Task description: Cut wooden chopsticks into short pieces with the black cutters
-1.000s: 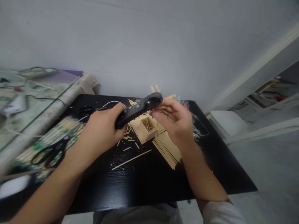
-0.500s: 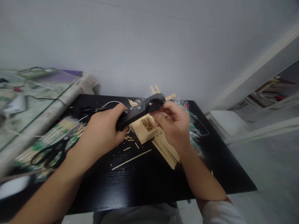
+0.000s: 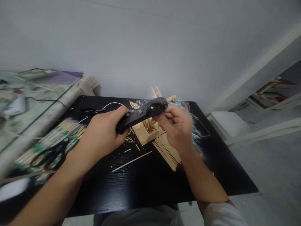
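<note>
My left hand (image 3: pixel 103 131) is wrapped around a black hand-held cutter (image 3: pixel 138 114) with a rounded, hook-like jaw, raised above the table. Close against the jaw end, the fingers of my right hand (image 3: pixel 176 125) are pinched together. What lies between them is hidden. Beneath the cutter stands a small open wooden box (image 3: pixel 147 138) with short stick pieces inside, partly covered by the tool. To its right, a row of thin wooden sticks (image 3: pixel 166 155) fans over a flat wooden piece. One loose stick (image 3: pixel 132 161) rests in front.
Black-handled scissors (image 3: pixel 50 155) lie on packed sticks (image 3: pixel 50 136) at the left. Stick offcuts (image 3: pixel 128 150) are scattered on the black table (image 3: pixel 131 191). Plastic packets (image 3: pixel 196 138) lie at the right. Behind rise joined sticks (image 3: pixel 156 91), near the wall. A white stool (image 3: pixel 228 124) stands beyond the right edge.
The cutter's jaw end has dropped slightly, and my right hand has shifted a little to the right and down with it. My left hand keeps its grip in nearly the same place.
</note>
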Tool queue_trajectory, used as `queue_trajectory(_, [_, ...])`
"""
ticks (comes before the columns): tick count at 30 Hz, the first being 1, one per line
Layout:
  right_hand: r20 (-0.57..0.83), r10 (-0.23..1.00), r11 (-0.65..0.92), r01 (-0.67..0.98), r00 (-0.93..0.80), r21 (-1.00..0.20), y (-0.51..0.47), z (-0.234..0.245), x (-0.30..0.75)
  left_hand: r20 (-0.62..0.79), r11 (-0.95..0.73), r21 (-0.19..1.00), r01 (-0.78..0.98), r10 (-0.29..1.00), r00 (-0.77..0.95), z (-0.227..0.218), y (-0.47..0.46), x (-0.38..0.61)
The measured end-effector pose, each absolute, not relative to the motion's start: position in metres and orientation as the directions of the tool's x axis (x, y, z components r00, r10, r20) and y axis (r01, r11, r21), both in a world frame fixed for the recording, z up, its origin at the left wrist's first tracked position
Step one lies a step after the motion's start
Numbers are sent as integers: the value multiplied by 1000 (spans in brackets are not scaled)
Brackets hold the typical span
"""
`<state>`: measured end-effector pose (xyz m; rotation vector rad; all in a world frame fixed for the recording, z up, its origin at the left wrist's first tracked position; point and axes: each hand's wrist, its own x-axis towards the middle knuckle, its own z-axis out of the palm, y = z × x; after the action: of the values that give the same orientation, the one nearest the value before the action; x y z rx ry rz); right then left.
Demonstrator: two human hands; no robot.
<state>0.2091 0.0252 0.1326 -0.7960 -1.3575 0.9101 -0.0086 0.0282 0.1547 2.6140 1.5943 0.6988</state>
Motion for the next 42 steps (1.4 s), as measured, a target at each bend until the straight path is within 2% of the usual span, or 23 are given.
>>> queue_trajectory(7, [378, 920, 358, -171, -101, -918, 30, 134, 213, 383, -514, 224, 828, 828, 410, 153, 29, -12])
queue_trajectory(13, [303, 915, 225, -288, -265, -931, 34, 132, 220, 411, -560, 216, 800, 795, 445, 156, 28, -12])
queue_trajectory(23, [205, 796, -52, -402, -570, -914, 42, 133, 225, 379, -608, 223, 762, 774, 507, 156, 31, -18])
queue_trajectory(30, [143, 809, -136, -419, -570, -898, 44, 132, 226, 325, -582, 223, 782, 801, 503, 157, 31, -16])
queue_trajectory(42, [111, 848, -112, -379, -519, -918, 44, 132, 224, 224, -519, 227, 824, 851, 475, 159, 32, -17])
